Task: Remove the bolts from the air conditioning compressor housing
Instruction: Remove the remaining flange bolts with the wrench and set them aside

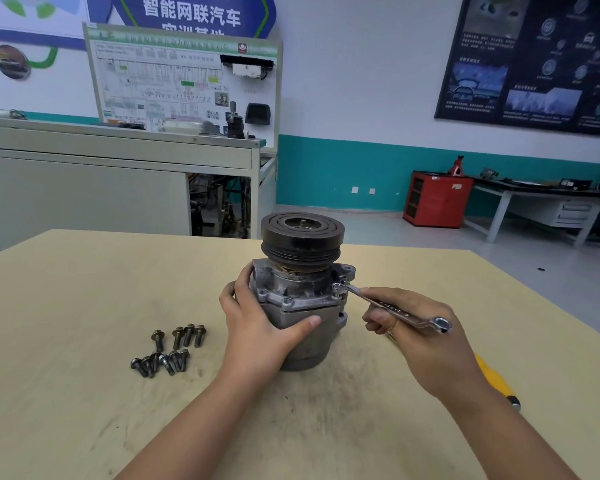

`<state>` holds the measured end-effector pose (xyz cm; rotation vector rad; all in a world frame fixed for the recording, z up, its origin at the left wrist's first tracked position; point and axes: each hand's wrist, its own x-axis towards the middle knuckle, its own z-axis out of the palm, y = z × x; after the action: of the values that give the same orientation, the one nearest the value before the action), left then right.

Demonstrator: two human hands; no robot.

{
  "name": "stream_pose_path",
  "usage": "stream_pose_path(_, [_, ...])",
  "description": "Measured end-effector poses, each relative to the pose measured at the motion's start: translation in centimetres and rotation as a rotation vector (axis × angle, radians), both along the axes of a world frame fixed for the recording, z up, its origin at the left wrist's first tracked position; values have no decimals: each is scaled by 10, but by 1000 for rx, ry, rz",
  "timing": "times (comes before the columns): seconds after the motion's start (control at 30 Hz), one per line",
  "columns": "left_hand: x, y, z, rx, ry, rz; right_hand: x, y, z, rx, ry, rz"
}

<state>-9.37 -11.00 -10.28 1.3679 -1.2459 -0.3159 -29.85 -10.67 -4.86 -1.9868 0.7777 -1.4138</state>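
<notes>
**Wrench [385,304] seated on a flange bolt [337,288]**

At left, loose bolts [168,351] lie on the table [84,306]. The left hand [257,323] grips the upright compressor [302,303]. The wrench runs rightward from the flange bolt into the right hand's [426,341] curled fingers.

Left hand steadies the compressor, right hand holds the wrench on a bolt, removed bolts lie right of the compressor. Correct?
No. The head view shows the removed bolts lying left of the compressor, not right. The left hand does steady it, and the right hand holds the wrench.
</notes>
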Motion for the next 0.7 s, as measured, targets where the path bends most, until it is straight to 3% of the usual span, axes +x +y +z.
stream_pose_path(0.2, [0,0,1,10,4,-4,-4,-10,-7,150,-176,61])
stream_pose_path(0.43, [0,2,0,17,0,-12,10,-35,-2,562,-513,153])
stream_pose_path(0.7, [0,3,1,15,-19,-13,41,-73,17,810,-433,-23])
